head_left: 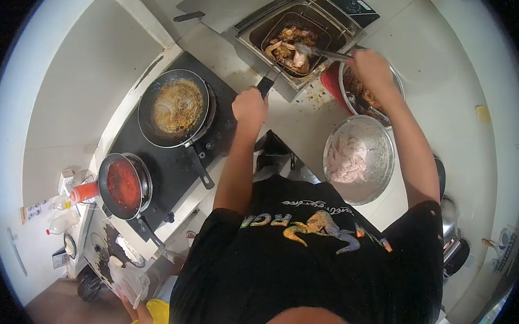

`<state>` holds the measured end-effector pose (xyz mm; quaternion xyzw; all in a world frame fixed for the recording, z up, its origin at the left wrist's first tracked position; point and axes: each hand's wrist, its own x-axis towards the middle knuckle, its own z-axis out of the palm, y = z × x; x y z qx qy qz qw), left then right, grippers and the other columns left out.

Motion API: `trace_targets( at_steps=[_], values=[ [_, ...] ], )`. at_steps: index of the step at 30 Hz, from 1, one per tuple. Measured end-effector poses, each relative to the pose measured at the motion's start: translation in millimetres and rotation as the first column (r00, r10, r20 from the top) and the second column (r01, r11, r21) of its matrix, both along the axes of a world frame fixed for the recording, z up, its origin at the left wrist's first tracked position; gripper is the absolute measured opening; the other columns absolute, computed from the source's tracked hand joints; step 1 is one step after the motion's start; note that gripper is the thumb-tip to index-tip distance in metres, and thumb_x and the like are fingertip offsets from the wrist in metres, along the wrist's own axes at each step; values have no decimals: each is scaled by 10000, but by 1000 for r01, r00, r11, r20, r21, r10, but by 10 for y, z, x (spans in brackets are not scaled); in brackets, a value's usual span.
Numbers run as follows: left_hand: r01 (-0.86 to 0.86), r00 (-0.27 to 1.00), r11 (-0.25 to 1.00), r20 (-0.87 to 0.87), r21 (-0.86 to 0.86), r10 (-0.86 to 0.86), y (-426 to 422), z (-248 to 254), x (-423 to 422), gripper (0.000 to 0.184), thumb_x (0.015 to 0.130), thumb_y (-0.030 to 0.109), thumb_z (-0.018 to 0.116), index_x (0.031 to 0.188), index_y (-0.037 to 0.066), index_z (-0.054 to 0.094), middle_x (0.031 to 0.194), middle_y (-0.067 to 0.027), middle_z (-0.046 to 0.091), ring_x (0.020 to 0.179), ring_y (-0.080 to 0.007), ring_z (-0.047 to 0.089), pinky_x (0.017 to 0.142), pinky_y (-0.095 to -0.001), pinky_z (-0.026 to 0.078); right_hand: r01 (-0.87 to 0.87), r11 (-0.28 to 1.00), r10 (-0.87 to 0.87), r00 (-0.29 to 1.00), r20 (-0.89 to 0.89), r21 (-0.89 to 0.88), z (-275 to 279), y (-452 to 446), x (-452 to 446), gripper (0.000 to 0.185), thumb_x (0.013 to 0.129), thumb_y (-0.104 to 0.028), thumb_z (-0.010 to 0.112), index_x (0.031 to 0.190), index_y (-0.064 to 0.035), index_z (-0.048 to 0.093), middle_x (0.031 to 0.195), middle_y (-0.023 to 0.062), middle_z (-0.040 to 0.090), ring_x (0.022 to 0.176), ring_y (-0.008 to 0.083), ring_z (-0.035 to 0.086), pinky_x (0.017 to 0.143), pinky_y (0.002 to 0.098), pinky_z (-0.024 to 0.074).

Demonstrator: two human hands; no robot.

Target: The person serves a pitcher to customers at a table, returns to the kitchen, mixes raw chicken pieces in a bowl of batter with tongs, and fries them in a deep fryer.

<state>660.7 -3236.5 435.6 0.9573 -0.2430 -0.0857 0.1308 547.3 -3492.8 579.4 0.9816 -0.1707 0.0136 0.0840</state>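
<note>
My left hand (249, 106) is wrapped round the black handle (265, 87) of a fryer basket (276, 31). Browned chicken pieces (294, 36) lie in the basket, which sits in the metal well of a deep fryer (249, 40). In my right hand (369, 68), closed, are metal tongs (331, 54), their tips at a paler piece of chicken (300, 60). Below my right wrist stands a bowl with a red side (331, 83), holding dark browned pieces and partly hidden by my forearm. Nearer me, a steel bowl (386, 168) holds pale, flour-coated strips.
On a black cooktop (174, 157) at left sit a frying pan with brownish residue (177, 106) and a smaller pan of red sauce (124, 184). Bottles (83, 192) stand beyond. A metal lid (220, 7) lies behind the fryer. Another person's hand (141, 314) holds a plastic bag, lower left.
</note>
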Motion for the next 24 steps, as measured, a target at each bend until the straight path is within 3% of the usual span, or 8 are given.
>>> trace_targets(
  at_steps=[3, 6, 9, 12, 15, 18, 21, 24],
  values=[
    [9, 1000, 1000, 16, -16, -9, 8, -23, 3, 397, 830, 431, 664, 860, 35, 659, 857, -158, 689, 818, -325, 688, 707, -404, 559, -15, 990, 18, 1000, 20, -141, -80, -20, 129, 285, 880, -284, 618, 841, -10, 683, 813, 192, 671, 770, 379, 669, 690, 470, 544],
    [1, 999, 999, 41, -53, 1, 18, -84, 39, 410, 823, 445, 663, 807, 36, 676, 831, -175, 684, 786, -350, 683, 680, -422, 555, 75, 996, -71, 994, 80, -50, 239, 94, 104, 268, 869, -268, 628, 842, -6, 679, 841, 199, 673, 810, 380, 670, 711, 467, 546],
    [3, 999, 999, 44, -47, -1, 29, -112, 39, 408, 822, 447, 662, 811, 40, 677, 831, -174, 684, 785, -347, 683, 679, -421, 554, 90, 995, -91, 995, -44, -32, 491, 291, -3, 273, 867, -268, 627, 853, 0, 678, 860, 224, 664, 838, 386, 662, 722, 469, 541],
    [7, 1000, 999, 24, -36, -6, 20, -44, 32, 396, 823, 437, 666, 832, 40, 672, 846, -165, 688, 800, -332, 687, 690, -411, 557, 32, 999, -30, 996, -86, 20, 192, 238, 49, 289, 869, -285, 627, 884, -1, 681, 884, 247, 655, 849, 404, 649, 739, 476, 531],
    [13, 1000, 1000, -15, 4, -13, -12, 115, 30, 377, 827, 411, 674, 868, 36, 661, 873, -150, 694, 827, -309, 694, 711, -390, 561, 42, 993, -46, 999, 26, 113, -100, 175, 139, 309, 872, -302, 628, 916, -1, 686, 904, 258, 654, 833, 423, 638, 741, 484, 521],
    [31, 1000, 999, 1, 10, -31, -9, 123, 40, 392, 826, 428, 668, 866, 38, 669, 876, -160, 692, 829, -319, 690, 707, -400, 559, -28, 900, -56, 982, 181, 435, -349, -159, 140, 310, 870, -302, 632, 890, 5, 677, 888, 254, 655, 829, 432, 632, 734, 488, 517],
    [20, 1000, 1000, -5, -12, -20, -13, 64, 109, 420, 823, 462, 658, 851, 43, 679, 873, -170, 688, 828, -343, 683, 698, -424, 554, 58, 960, -111, 977, 183, 274, -157, -96, 37, 312, 873, -306, 631, 873, 2, 675, 850, 247, 655, 818, 425, 635, 720, 483, 516],
    [13, 1000, 1000, -20, 14, -12, -2, 42, 75, 428, 828, 464, 658, 873, 39, 672, 876, -163, 690, 826, -327, 687, 699, -411, 556, 146, 988, -149, 987, 58, 46, 171, 114, -23, 319, 876, -309, 627, 872, 7, 676, 838, 240, 660, 823, 414, 643, 721, 478, 519]
  ],
)
